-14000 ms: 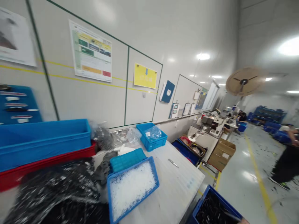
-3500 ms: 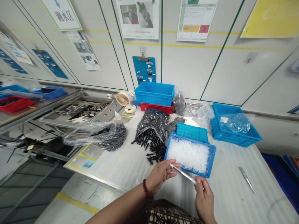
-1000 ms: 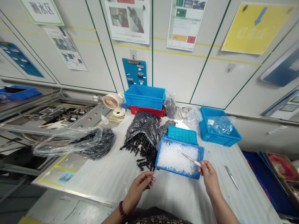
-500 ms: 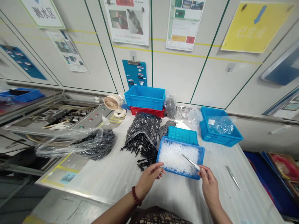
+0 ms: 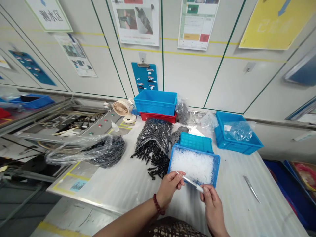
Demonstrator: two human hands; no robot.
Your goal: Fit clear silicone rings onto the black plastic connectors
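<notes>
My right hand (image 5: 212, 204) grips slim silver tweezers (image 5: 191, 182) by their whitish rear end, and they point up and left. The fingertips of my left hand (image 5: 171, 184) are pinched together at the tweezers' tip; whatever sits between them is too small or hidden to name. Both hands are over the near edge of a blue tray (image 5: 217, 171) filled with small white translucent ring-like pieces (image 5: 192, 163). Left of the tray, slender black plastic parts (image 5: 158, 161) spill from a clear bag (image 5: 154, 131). A second pair of tweezers (image 5: 251, 189) lies on the table at right.
Behind the tray is a teal compartment tray (image 5: 196, 142). A blue bin (image 5: 237, 146) holding clear plastic stands back right. Another blue bin (image 5: 155, 103) rests on a red one (image 5: 158, 117). A fan (image 5: 123, 108) and a bag of black parts (image 5: 106, 153) are at left.
My right hand has brought the tweezers down and left, off the white pieces. My left hand has moved right, and its fingers now meet the tip. The view has shifted slightly.
</notes>
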